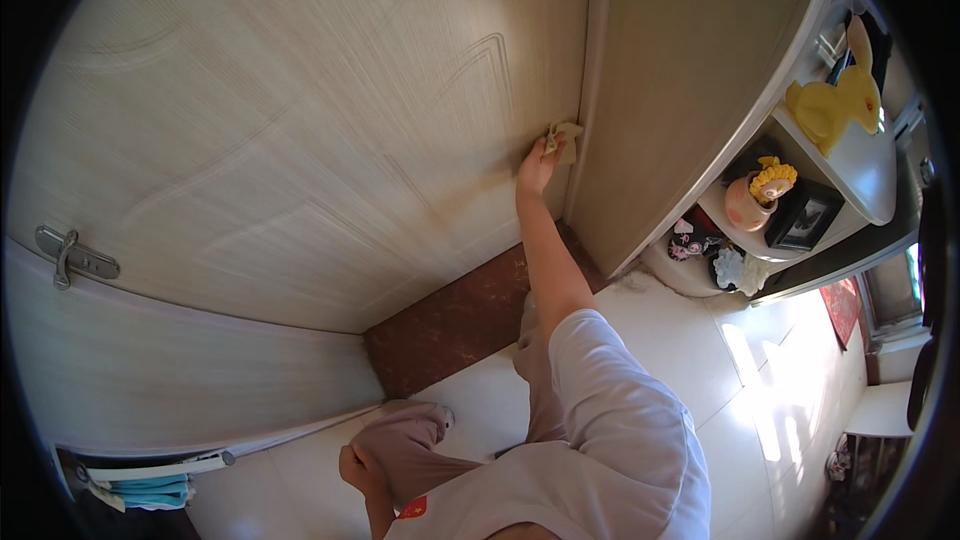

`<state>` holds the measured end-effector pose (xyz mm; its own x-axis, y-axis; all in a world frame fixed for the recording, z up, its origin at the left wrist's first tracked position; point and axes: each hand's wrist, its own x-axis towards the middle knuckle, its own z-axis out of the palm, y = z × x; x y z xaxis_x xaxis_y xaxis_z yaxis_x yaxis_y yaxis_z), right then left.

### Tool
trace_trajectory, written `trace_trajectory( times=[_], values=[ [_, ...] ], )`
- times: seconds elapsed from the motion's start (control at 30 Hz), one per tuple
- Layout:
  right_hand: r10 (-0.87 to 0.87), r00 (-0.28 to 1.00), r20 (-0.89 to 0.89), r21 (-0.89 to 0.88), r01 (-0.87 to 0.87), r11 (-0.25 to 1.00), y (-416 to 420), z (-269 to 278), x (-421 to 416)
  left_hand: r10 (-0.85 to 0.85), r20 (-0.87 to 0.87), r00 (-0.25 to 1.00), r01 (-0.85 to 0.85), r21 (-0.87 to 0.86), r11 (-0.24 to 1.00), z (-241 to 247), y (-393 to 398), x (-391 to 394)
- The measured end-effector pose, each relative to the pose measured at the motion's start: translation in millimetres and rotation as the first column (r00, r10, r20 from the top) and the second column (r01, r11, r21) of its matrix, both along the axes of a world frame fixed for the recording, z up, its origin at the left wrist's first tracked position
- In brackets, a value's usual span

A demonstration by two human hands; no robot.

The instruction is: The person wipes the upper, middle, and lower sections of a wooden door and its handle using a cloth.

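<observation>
A pale yellow cloth (568,144) is bunched in my right hand (537,169), which presses it against a cream wood-grain door (322,127). The cloth lies close to the door's right edge, beside the frame (589,90). My right arm stretches out from a short white sleeve. Down by my bent knee, my left hand (358,469) rests curled against the trouser leg (401,446). Its fingers are partly hidden, and nothing shows in it. A metal lever handle (66,259) sits at the door's far left.
Right of the door, corner shelves (870,187) hold a yellow rabbit figurine (840,101), a spotted pot (746,202) and a black picture frame (805,214). A dark red threshold (450,322) runs below the door. Folded blue cloths (150,491) lie at lower left. Sunlight falls on the tiled floor (660,322).
</observation>
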<state>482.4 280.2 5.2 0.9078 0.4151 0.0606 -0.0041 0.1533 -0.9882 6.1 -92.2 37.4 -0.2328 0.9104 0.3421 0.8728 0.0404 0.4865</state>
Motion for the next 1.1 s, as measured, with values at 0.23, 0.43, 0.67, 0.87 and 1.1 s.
trace_trajectory(
  times=[0.23, 0.43, 0.67, 0.87, 1.1],
  values=[
    [0.234, 0.889, -0.394, -0.281, -0.358, 0.890, -8.7, -73.1, 10.0, 0.014, -0.058, 0.998, -0.017, -0.056, 0.998, -6.4, 8.4, -7.0],
    [-0.074, 0.964, 0.255, 0.105, 0.048, 0.993, 3.5, 50.7, -9.1, 0.122, -0.041, 0.992, -0.126, -0.149, 0.981, 4.0, 15.5, 10.4],
    [-0.157, 0.870, 0.468, 0.212, 0.062, 0.975, 14.5, 42.1, -6.1, 0.029, -0.225, 0.974, -0.082, -0.232, 0.969, -8.8, 19.2, -7.2],
    [-0.166, 0.969, -0.184, 0.115, 0.189, 0.975, 21.5, -83.1, 3.0, 0.066, -0.210, 0.975, -0.110, -0.206, 0.972, 2.6, 24.8, 12.8],
    [-0.034, 0.558, -0.829, -0.104, -0.093, 0.990, 11.7, -185.0, 39.7, 0.032, -0.219, 0.975, -0.085, -0.236, 0.968, -0.9, 26.0, 8.6]
  ],
)
